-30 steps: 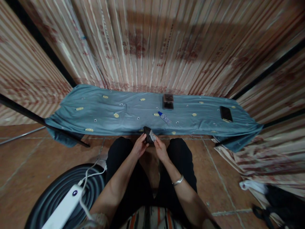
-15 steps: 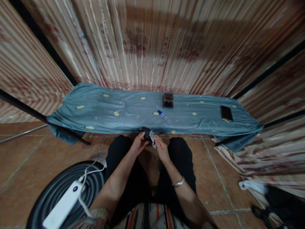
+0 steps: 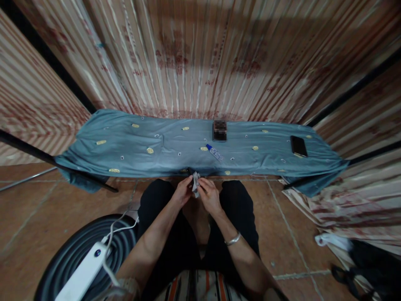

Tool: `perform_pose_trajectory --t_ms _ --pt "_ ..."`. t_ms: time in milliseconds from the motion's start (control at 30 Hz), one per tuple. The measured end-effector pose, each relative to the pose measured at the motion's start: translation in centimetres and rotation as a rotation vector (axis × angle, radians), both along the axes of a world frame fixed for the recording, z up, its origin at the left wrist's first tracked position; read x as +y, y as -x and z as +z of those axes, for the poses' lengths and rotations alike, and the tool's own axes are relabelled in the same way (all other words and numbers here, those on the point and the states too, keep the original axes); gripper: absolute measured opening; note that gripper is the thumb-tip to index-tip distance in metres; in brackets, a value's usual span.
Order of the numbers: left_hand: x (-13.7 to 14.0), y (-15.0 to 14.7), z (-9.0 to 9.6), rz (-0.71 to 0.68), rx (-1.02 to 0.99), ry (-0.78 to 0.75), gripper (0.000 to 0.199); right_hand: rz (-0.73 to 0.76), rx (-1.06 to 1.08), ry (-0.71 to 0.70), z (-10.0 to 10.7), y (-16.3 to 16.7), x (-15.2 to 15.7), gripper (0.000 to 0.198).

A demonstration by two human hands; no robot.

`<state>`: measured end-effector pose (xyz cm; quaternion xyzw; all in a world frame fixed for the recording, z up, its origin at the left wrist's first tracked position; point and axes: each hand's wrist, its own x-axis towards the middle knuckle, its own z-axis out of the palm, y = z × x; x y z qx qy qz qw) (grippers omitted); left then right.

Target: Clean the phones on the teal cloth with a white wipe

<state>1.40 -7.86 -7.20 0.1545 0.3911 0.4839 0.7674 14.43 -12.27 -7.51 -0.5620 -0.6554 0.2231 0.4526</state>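
Between my knees, at the near edge of the cloth-covered bench (image 3: 169, 161), my left hand (image 3: 183, 190) is closed on a small black object (image 3: 189, 171). Its kind cannot be made out, since my fingers and a wipe hide most of it. My right hand (image 3: 209, 195) pinches the crumpled grey-white wipe (image 3: 196, 184) and presses it against the black object's right side. Beyond my hands, a clear bottle with a blue cap (image 3: 214, 152) lies on its side on the cloth.
A dark blurred-out box (image 3: 219, 131) stands behind the bottle. A black phone (image 3: 298, 146) lies at the bench's right end. On the floor at left are a coiled dark hose (image 3: 72, 246) and a white device with cables (image 3: 82, 274). A black bag (image 3: 372, 267) sits at lower right.
My right hand has moved left and its fingers have closed more tightly on the wipe. The black object has turned, so less of it shows. The view has shifted slightly.
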Motion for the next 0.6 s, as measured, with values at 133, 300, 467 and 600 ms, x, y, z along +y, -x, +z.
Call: perform_pose_trajectory --t_ms 133,300,467,600 --pt "-0.1 0.0 0.4 0.040 0.048 0.013 0.028 0.012 -0.005 -0.048 0.3 0.8 0.1 0.033" --pt "0.5 0.1 0.6 0.127 0.065 0.018 0.059 0.008 0.001 -0.087 0.8 1.4 0.1 0.038" --pt "0.5 -0.5 0.8 0.110 0.063 -0.005 0.067 -0.049 0.071 -0.054 0.9 1.6 1.0 0.040" --pt "0.5 -0.9 1.1 0.118 0.061 -0.071 0.064 -0.076 0.118 -0.024 0.8 1.4 2.2 0.042"
